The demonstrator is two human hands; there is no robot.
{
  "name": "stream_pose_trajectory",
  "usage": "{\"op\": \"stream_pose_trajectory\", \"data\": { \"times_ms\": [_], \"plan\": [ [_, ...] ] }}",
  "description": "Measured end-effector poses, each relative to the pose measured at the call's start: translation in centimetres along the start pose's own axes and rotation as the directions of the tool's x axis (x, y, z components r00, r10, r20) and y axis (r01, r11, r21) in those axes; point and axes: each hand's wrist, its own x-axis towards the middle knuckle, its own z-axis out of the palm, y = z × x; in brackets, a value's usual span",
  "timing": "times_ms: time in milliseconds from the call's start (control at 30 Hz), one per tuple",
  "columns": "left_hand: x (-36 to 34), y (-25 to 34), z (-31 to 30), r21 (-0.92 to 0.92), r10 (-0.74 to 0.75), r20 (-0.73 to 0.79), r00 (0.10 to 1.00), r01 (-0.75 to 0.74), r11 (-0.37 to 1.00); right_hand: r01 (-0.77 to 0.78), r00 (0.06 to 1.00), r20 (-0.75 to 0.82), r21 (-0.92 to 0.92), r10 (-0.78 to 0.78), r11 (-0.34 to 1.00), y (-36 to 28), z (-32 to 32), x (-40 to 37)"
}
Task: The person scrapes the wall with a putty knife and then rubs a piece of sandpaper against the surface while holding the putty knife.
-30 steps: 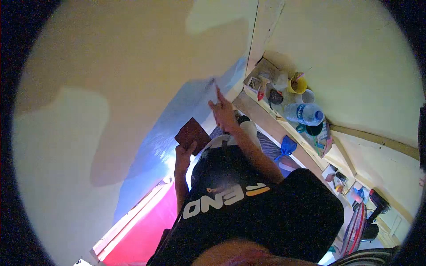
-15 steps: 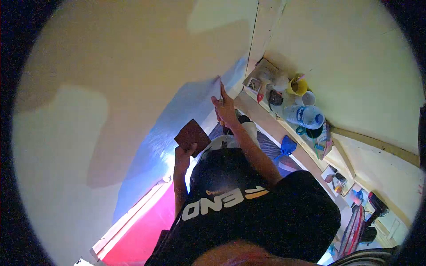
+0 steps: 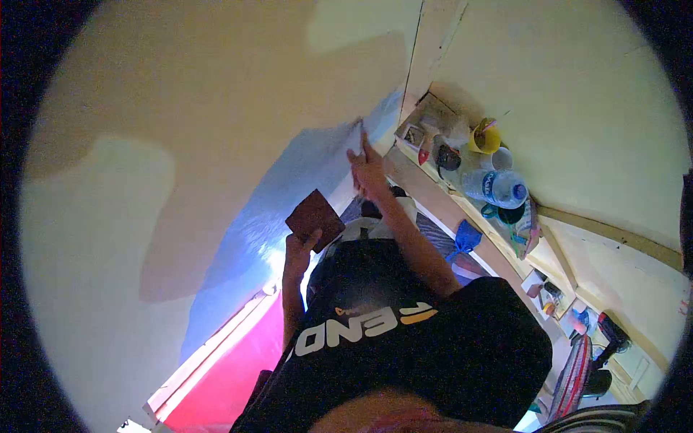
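Observation:
My left hand (image 3: pixel 297 254) grips a flat, dark brown square piece (image 3: pixel 315 220) by its lower edge, thumb on top. What the square is made of I cannot make out. Up and to the right, my right hand (image 3: pixel 369 173) is raised towards the pale wall (image 3: pixel 238 94), its index finger stretched out and the other fingers partly curled. Something thin seems to be in it, but too blurred to name. Just beyond the fingertip, a small dark mark (image 3: pixel 360 123) shows on the blue-lit part of the wall.
On the right, a wooden ledge (image 3: pixel 491 216) carries a water bottle (image 3: pixel 498 187), a yellow cup (image 3: pixel 484 140), a white cup (image 3: pixel 501 159) and bags. A blue bag (image 3: pixel 467 237) hangs below. Farther down are a fan (image 3: pixel 574 375) and a red-black drill (image 3: pixel 613 333). Pink panel (image 3: pixel 231 375) lower left.
My right hand has shifted slightly right and down, its fingertip lower than the dark mark on the wall. My left hand and the brown square have barely moved.

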Motion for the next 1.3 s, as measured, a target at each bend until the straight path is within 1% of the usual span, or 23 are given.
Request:
{"op": "stream_pose_trajectory", "data": {
  "times_ms": [100, 200, 300, 400, 500, 533, 600, 633, 700, 767, 833, 867, 933, 1033, 1067, 1100, 1200, 1300],
  "plan": [
    [-0.3, 1.4, 0.0, -0.030, -0.015, 0.052, 0.999, 0.017, 0.999, -0.032, 0.999, 0.036, 0.112, 0.028, 0.993, -0.6, 0.0, -0.2],
    [0.4, 0.4, 0.0, -0.022, -0.026, -0.004, 1.000, 0.026, 0.999, 0.075, 0.989, 0.120, 0.138, -0.092, 0.988, -0.2, 0.0, -1.1],
    [0.2, 0.4, 0.4, -0.051, -0.001, 0.007, 1.000, 0.001, 0.999, 0.077, 0.993, 0.082, 0.047, -0.081, 0.996, 0.1, -1.3, 0.7],
    [0.1, 1.4, 0.2, 0.084, -0.084, 0.042, 0.996, 0.080, 0.993, 0.026, 0.992, 0.122, 0.095, -0.037, 0.995, 1.0, 0.6, -1.5],
    [0.4, 0.4, 0.3, 0.047, -0.010, 0.017, 1.000, 0.009, 0.999, 0.081, 0.995, 0.047, 0.036, -0.083, 0.996, 2.1, 0.2, 0.8],
    [0.1, 0.7, 0.4, 0.030, -0.001, 0.018, 1.000, 0.000, 1.000, 0.007, 1.000, 0.029, 0.108, -0.010, 0.994, -0.5, -0.5, 0.6],
    [-0.2, 1.5, 0.6, -0.006, 0.026, 0.027, 0.999, -0.026, 1.000, 0.006, 1.000, 0.023, 0.078, -0.008, 0.997, -0.3, -0.4, 0.4],
    [-0.1, 1.5, 0.8, 0.019, 0.000, 0.006, 1.000, -0.001, 1.000, 0.015, 1.000, 0.019, 0.064, -0.016, 0.998, -0.6, -0.3, 0.6],
    [0.1, 1.2, 0.7, 0.072, -0.048, -0.043, 0.998, 0.051, 0.996, 0.048, 0.997, 0.060, 0.056, -0.051, 0.997, -0.5, -0.4, 0.2],
    [0.2, 0.6, 0.5, 0.037, -0.055, -0.016, 0.998, 0.056, 0.998, 0.044, 0.996, 0.076, 0.043, -0.047, 0.998, -0.3, -1.4, 0.7],
    [0.0, 0.8, 0.5, 0.029, -0.067, 0.021, 0.998, 0.066, 0.997, 0.045, 0.995, 0.084, 0.087, -0.052, 0.995, 0.4, -1.4, 1.0],
    [0.0, 0.6, 0.6, -0.011, -0.076, 0.034, 0.997, 0.076, 0.997, 0.052, 0.994, 0.088, 0.105, -0.062, 0.993, 0.5, -1.7, 1.2],
    [0.3, 0.7, 0.6, -0.083, -0.085, 0.061, 0.994, 0.090, 0.992, 0.055, 0.992, 0.106, 0.127, -0.069, 0.990, -0.6, -0.6, -0.8],
    [-0.1, 1.7, 1.2, -0.067, 0.020, -0.008, 1.000, -0.020, 0.998, 0.067, 0.990, 0.120, 0.114, -0.081, 0.991, -1.1, -0.3, -1.0],
    [-0.3, 1.9, 1.1, -0.042, 0.036, 0.007, 0.999, -0.035, 0.998, 0.061, 0.989, 0.126, 0.112, -0.075, 0.992, -0.6, -0.7, -0.7],
    [-0.4, 2.0, 1.0, -0.036, 0.025, 0.008, 1.000, -0.024, 0.999, 0.059, 0.988, 0.135, 0.106, -0.073, 0.993, -0.7, -0.8, -0.7],
    [-0.7, 1.1, 1.0, -0.038, 0.004, 0.004, 1.000, -0.003, 0.999, 0.091, 0.994, 0.052, 0.131, -0.099, 0.987, -0.9, 0.7, -1.8],
    [-1.0, 0.9, 1.4, -0.109, 0.011, -0.018, 1.000, -0.013, 0.994, 0.146, 0.983, 0.100, 0.061, -0.152, 0.987, 0.1, 1.9, -3.6]
  ]
}}
